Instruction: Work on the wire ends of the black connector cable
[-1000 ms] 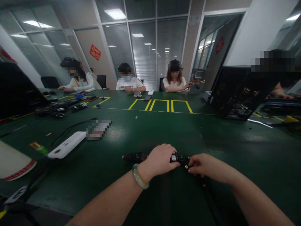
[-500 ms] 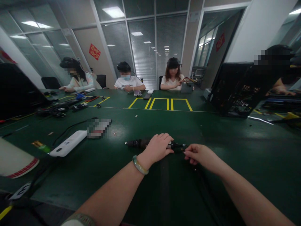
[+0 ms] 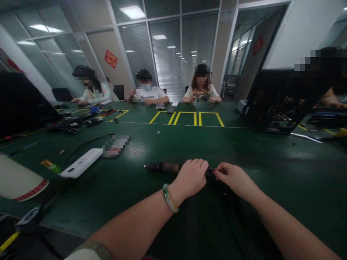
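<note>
Left hand (image 3: 192,177): your fingers are closed around the rear part of the one electric screwdriver (image 3: 169,168).
Right hand (image 3: 230,175): your thumb and fingers pinch the one black cable end (image 3: 209,173), at the tail of the tool.
Electric screwdriver: it lies on the table (image 3: 173,144) in front of you, its tip toward your left.
Bangle (image 3: 170,198): one, on your left wrist.
Left side: you have one paper cup (image 3: 21,177), one white elongated device (image 3: 82,163) and one blurred phone (image 3: 116,146).
Co-workers: four; three sit opposite, one is at the right behind the computer case (image 3: 273,103).
Change from half a second ago: your left hand has moved back along the tool, so more of the barrel is visible; the person opposite, at centre right, now holds the grey box (image 3: 202,102) more directly in front.
Materials: the tool is dark and cylindrical, with a ringed collar and a shiny tip; the bangle is smooth, green and yellowish; the table is green, slightly glossy; the cup has a red patterned band.
</note>
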`<state>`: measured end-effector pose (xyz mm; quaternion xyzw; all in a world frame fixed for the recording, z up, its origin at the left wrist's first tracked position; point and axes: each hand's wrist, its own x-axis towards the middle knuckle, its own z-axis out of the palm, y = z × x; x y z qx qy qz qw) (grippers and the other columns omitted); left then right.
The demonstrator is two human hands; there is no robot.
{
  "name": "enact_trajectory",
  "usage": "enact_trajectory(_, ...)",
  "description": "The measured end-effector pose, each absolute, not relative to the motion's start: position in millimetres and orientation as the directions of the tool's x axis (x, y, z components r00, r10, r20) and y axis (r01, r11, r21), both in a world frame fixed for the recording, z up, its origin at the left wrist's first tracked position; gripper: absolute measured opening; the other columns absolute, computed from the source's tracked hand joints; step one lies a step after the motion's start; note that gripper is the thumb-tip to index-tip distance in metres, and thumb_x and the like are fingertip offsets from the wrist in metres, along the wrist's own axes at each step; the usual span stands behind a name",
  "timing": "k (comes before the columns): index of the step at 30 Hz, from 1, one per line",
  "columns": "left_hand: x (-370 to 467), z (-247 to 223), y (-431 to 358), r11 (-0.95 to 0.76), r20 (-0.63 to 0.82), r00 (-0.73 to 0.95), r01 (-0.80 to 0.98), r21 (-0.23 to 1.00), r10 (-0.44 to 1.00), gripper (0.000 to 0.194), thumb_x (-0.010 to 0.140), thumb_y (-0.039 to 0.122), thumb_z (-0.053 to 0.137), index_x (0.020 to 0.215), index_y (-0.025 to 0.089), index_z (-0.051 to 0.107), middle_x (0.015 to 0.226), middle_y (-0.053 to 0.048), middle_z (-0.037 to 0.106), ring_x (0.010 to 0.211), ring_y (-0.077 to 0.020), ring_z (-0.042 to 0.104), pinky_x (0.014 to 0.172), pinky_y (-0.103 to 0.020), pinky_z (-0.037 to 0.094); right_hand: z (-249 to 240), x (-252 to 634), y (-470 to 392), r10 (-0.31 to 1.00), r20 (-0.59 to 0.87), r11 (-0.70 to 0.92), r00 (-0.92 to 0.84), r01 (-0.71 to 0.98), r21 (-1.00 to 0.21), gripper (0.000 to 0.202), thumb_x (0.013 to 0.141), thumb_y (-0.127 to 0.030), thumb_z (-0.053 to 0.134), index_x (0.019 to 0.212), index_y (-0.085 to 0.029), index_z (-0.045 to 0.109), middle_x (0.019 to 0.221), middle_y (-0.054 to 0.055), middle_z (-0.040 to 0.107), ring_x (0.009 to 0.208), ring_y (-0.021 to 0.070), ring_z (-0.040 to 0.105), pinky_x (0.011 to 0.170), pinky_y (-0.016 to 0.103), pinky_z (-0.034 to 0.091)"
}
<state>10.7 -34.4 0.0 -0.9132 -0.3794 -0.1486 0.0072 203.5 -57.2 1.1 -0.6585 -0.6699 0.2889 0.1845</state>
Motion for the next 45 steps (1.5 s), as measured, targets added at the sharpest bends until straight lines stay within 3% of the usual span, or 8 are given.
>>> enact_trajectory(10,8,-4,-27,-0.782,0.309,0.734,0.621,0.057,0.605,0.011,0.091,0.029,0.050,0.093,0.019,0.052,0.092,-0.004,0.058,0.086,-0.0204,0.055,0.075,-0.034,0.041,-3,207,-56,0.968,-0.191,0.012,-0.162,0.794,-0.608,0.020,0.084,-0.038,0.056,0.085,-0.023,0.069,0.081,0.001,0.072,0.070,0.0177,0.065,0.057,0.024,0.043)
enact_trajectory(22,-5,0,-14,-0.859,0.314,0.801,0.490,0.147,0.510,0.015,0.091,0.031,0.052,0.100,0.020,0.058,0.097,-0.002,0.064,0.089,-0.0175,0.059,0.078,-0.031,0.045,-11,208,-56,0.972,-0.167,0.030,-0.165,0.792,-0.610,0.021,0.085,-0.040,0.054,0.086,-0.023,0.067,0.079,0.000,0.071,0.066,0.0169,0.064,0.054,0.023,0.041)
enact_trajectory(27,-4,-3,-18,-0.842,0.329,0.777,0.519,0.148,0.537,0.014,0.089,0.029,0.054,0.098,0.019,0.059,0.094,-0.002,0.065,0.088,-0.0180,0.060,0.078,-0.033,0.044,-6,202,-59,0.979,-0.108,0.067,-0.171,0.778,-0.624,0.018,0.085,-0.038,0.054,0.085,-0.024,0.066,0.077,-0.001,0.070,0.067,0.0167,0.064,0.056,0.024,0.041)
enact_trajectory(38,1,-8,-18,-0.831,0.403,0.735,0.538,0.142,0.545,0.009,0.090,0.024,0.055,0.096,0.019,0.059,0.095,-0.001,0.065,0.092,-0.0172,0.059,0.099,-0.040,0.035,-11,198,-57,0.991,-0.041,0.065,-0.128,0.721,-0.690,0.014,0.086,-0.032,0.056,0.087,-0.023,0.067,0.079,-0.002,0.071,0.068,0.0149,0.064,0.058,0.023,0.041)
enact_trajectory(45,-5,-6,-13,-0.851,0.376,0.764,0.491,0.189,0.524,0.015,0.091,0.030,0.055,0.099,0.019,0.060,0.094,-0.002,0.065,0.089,-0.0180,0.060,0.081,-0.032,0.045,-4,194,-62,0.986,-0.036,0.100,-0.165,0.740,-0.665,0.016,0.087,-0.035,0.056,0.089,-0.025,0.069,0.080,-0.003,0.071,0.068,0.0145,0.064,0.058,0.023,0.041)
